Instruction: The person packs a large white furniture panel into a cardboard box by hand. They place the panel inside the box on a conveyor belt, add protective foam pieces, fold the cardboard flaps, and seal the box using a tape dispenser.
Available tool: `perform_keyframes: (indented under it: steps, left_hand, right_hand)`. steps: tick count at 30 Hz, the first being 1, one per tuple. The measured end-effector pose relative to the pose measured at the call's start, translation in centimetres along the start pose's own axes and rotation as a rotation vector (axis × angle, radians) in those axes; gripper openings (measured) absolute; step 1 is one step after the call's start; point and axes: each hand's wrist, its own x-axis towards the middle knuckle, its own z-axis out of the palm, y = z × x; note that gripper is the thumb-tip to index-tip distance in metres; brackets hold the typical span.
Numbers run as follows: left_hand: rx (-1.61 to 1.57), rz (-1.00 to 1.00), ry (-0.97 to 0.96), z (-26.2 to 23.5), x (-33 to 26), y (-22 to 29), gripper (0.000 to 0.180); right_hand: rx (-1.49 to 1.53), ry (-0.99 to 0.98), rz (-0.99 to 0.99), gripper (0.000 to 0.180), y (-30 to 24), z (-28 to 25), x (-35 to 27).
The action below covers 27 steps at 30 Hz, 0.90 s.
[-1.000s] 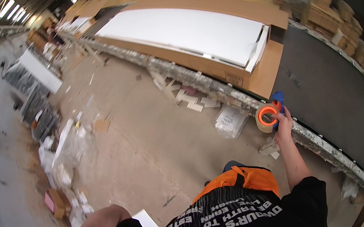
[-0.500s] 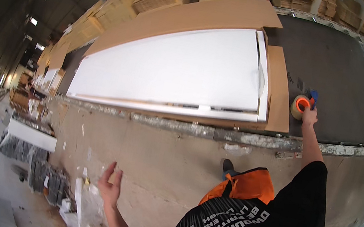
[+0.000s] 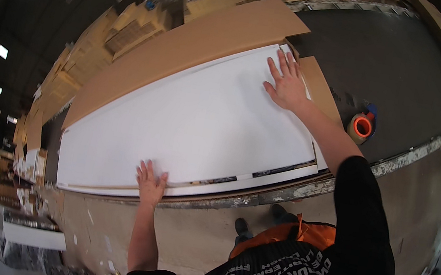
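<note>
A person in a black printed shirt is leaning over a large flat white panel [image 3: 193, 127] that is stretching diagonally from the lower left toward the upper middle of the frame, lying on a long brown cardboard sheet [image 3: 189, 45] atop a raised dark platform [image 3: 397, 56]. The left hand [image 3: 150, 183] is lying spread and flat at the panel's near edge, lower centre of the frame, fingers open and gripping nothing, palm pressing on the white surface. The right hand [image 3: 286, 84] is reaching far up, right of centre, also open with fingers splayed, resting flat on the panel near its far corner and closing on nothing. An orange tape dispenser with a blue handle [image 3: 361, 125] is sitting on the platform right of the outstretched forearm, apart from both hands. Stacks of brown cardboard [image 3: 128, 29] are crowding the upper left.
</note>
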Motion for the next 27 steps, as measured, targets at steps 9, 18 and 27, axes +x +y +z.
perform_keyframes:
  steps: [9,18,27]
  left_hand:
    - [-0.086,-0.024,-0.251,0.6,0.5,3.5,0.093]
    - [-0.237,0.238,-0.174,-1.2,0.3,1.5,0.085]
    - [-0.031,0.392,0.000,-4.9,-7.3,-9.8,0.095]
  right_hand:
    - [-0.048,-0.381,0.204,0.076,3.1,4.5,-0.5]
    - [-0.102,-0.263,0.144,0.068,8.0,8.8,-0.3]
    - [-0.356,-0.650,0.288,0.069,3.9,1.9,-1.4]
